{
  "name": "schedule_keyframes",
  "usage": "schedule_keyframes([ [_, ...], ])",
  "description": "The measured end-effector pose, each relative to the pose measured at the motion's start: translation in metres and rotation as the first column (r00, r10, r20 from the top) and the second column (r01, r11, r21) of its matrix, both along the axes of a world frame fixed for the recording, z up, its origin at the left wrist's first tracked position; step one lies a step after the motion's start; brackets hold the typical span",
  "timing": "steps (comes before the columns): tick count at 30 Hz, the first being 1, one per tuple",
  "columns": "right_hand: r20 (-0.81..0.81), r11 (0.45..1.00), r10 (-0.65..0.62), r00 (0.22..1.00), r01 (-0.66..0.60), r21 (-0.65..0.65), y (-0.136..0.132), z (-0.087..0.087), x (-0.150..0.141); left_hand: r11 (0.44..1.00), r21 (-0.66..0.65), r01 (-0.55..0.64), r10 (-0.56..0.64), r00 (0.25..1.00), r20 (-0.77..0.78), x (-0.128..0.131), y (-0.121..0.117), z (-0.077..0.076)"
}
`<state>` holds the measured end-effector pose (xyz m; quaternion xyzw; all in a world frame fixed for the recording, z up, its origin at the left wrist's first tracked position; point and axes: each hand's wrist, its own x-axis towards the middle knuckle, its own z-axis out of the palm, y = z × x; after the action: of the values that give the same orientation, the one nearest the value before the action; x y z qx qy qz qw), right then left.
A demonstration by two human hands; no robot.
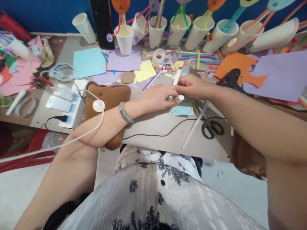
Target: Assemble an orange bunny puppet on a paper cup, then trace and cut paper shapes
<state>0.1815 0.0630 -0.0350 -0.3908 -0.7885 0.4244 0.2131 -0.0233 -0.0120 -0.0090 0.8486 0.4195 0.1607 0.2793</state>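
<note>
A: Please, where are the two hands, and what do they do?
B: They meet above the middle of the bench [148,123]. The left hand [157,97] pinches, with thumb and bent fingers, a small white round end [180,97]. The right hand [190,85] has its fingers curled and pinches a white stick [177,76], which rises slantwise between both hands.

A: Are these two white parts one single thing?
B: This I cannot tell, because the fingers cover the place between them.

A: And what lies directly below?
B: A light blue paper [188,111] with a round outline on it. Just beside it, toward the right, are the scissors [212,129] with black handles, and across their blades goes a clear strip [195,126].

A: What is on the left side?
B: The left forearm, with a bangle [126,112] at the wrist, passes over a brown pad [109,92]. Next to this pad there is a power strip [73,108] with plugs.

A: And farther behind the hands?
B: A yellow paper [145,71], a brown disc [127,77], a tape roll [159,56] and many scraps. At the back, paper cups [126,41] stand in a row, several with coloured stems inside.
</note>
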Motion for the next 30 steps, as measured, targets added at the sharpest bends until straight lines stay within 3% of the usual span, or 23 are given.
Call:
schedule_keyframes([
  [4,0.055,0.992,0.016,0.998,-0.009,-0.128,0.0,-0.002,0.009,1.0,-0.004,-0.002,0.002,1.0,0.008,0.0,0.0,0.0],
  [9,0.025,0.994,0.063,0.998,-0.06,-0.094,-0.008,-0.008,0.021,0.999,0.04,0.009,-0.011,0.999,0.052,-0.003,0.002,-0.008],
  [23,-0.086,0.968,-0.116,0.99,0.093,-0.234,-0.045,0.007,0.029,1.0,0.008,-0.005,0.005,1.0,0.017,-0.002,0.002,-0.005],
  [30,-0.11,0.963,-0.173,0.979,0.145,-0.225,-0.061,0.008,0.036,1.0,0.002,-0.009,0.009,1.0,0.028,-0.002,0.002,-0.004],
])
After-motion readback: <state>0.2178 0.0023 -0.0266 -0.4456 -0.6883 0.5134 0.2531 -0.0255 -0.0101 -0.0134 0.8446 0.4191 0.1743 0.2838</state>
